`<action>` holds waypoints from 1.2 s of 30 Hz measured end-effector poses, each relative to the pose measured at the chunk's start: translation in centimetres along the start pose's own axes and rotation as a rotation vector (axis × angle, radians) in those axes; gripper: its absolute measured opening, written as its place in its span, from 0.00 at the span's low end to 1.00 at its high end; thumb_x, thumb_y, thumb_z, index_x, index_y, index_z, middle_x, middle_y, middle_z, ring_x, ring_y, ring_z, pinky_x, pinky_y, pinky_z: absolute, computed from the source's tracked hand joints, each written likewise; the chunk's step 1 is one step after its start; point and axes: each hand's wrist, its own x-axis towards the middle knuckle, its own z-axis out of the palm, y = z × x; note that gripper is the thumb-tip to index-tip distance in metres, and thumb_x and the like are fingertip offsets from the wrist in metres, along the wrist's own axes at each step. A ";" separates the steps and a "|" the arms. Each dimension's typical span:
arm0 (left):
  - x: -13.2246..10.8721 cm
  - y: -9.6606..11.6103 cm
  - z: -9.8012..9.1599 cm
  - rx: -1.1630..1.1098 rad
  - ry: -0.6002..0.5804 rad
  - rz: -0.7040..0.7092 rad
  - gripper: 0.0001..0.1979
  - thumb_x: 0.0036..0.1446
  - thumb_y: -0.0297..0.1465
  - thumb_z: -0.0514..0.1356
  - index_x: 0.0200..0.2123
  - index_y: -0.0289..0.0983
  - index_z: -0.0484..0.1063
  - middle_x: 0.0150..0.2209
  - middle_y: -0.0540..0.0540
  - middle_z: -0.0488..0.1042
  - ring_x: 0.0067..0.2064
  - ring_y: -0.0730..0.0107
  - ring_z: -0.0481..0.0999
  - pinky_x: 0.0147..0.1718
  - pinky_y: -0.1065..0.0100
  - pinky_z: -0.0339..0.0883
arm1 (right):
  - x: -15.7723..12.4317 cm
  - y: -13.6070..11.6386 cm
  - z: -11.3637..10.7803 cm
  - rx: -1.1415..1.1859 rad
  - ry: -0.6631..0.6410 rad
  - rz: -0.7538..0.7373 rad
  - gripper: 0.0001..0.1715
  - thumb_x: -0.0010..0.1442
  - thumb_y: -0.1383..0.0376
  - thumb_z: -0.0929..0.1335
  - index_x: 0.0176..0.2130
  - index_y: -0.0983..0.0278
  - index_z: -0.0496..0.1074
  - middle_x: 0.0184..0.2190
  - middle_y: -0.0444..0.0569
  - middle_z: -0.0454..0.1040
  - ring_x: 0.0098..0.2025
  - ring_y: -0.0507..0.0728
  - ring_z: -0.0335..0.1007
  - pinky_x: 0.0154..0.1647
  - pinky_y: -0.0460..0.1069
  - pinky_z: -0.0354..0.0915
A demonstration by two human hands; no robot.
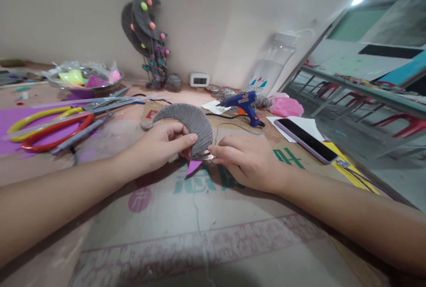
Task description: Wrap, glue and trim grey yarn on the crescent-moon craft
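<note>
My left hand (171, 139) pinches a crescent (193, 120) wrapped in grey yarn, thumb on its front face. The crescent's bare purple tip (193, 166) sticks out below the wrapping. Close beside it, my right hand (244, 156) is closed on a small silver metal tool (207, 155), perhaps tweezers, whose end meets the crescent just above the purple tip. Most of this tool is hidden by the fingers. A thin grey yarn strand (233, 123) loops behind my right hand.
Cardboard (159, 225) covers the table. Behind the crescent lies a blue glue gun (241, 100), with a bottle (273, 63) and timer (199, 80) further back. Scissors (56, 131) and a bowl (109, 82) are left; a phone (306, 140) is right. A decorated hanging (144, 29) is against the wall.
</note>
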 end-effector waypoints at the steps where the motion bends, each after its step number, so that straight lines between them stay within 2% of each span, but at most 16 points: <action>1: 0.0 -0.1 0.0 -0.004 -0.005 -0.005 0.16 0.57 0.33 0.54 0.18 0.37 0.67 0.18 0.52 0.70 0.23 0.75 0.70 0.23 0.74 0.63 | 0.0 0.0 0.0 -0.003 0.003 0.000 0.12 0.63 0.67 0.60 0.38 0.66 0.72 0.26 0.46 0.72 0.27 0.51 0.63 0.27 0.46 0.55; 11: 0.0 -0.3 0.0 -0.119 -0.037 -0.085 0.15 0.56 0.33 0.55 0.18 0.36 0.66 0.19 0.51 0.71 0.23 0.75 0.70 0.24 0.73 0.64 | -0.1 0.0 -0.2 -0.056 -0.023 -0.028 0.10 0.62 0.69 0.61 0.39 0.66 0.71 0.27 0.46 0.71 0.28 0.51 0.62 0.27 0.47 0.54; 18: -0.1 -0.4 0.0 -0.109 -0.057 -0.079 0.15 0.57 0.33 0.55 0.19 0.36 0.67 0.19 0.51 0.71 0.22 0.76 0.70 0.23 0.74 0.62 | -0.2 0.3 0.1 -0.015 -0.011 -0.045 0.10 0.62 0.70 0.61 0.37 0.65 0.71 0.26 0.45 0.70 0.28 0.51 0.62 0.27 0.46 0.54; 25: -0.2 0.1 0.0 -0.007 -0.021 -0.034 0.16 0.57 0.34 0.54 0.18 0.36 0.67 0.19 0.51 0.71 0.23 0.75 0.70 0.24 0.74 0.63 | 0.0 0.1 -0.1 0.060 0.041 0.029 0.11 0.64 0.66 0.60 0.39 0.66 0.69 0.26 0.47 0.71 0.27 0.51 0.63 0.27 0.46 0.57; 31: 0.0 0.2 0.1 -0.052 -0.022 -0.035 0.16 0.57 0.33 0.54 0.18 0.36 0.67 0.18 0.51 0.70 0.23 0.75 0.69 0.24 0.74 0.63 | -0.4 0.3 -0.1 0.151 0.056 0.056 0.09 0.63 0.66 0.61 0.42 0.66 0.67 0.28 0.47 0.69 0.29 0.52 0.63 0.29 0.46 0.58; 36: -0.2 0.3 0.1 -0.061 0.039 -0.062 0.15 0.56 0.34 0.55 0.18 0.36 0.66 0.19 0.51 0.71 0.24 0.74 0.70 0.26 0.74 0.64 | -0.6 0.3 -0.2 0.188 0.067 0.052 0.09 0.62 0.66 0.62 0.43 0.66 0.66 0.28 0.47 0.69 0.29 0.52 0.64 0.29 0.46 0.59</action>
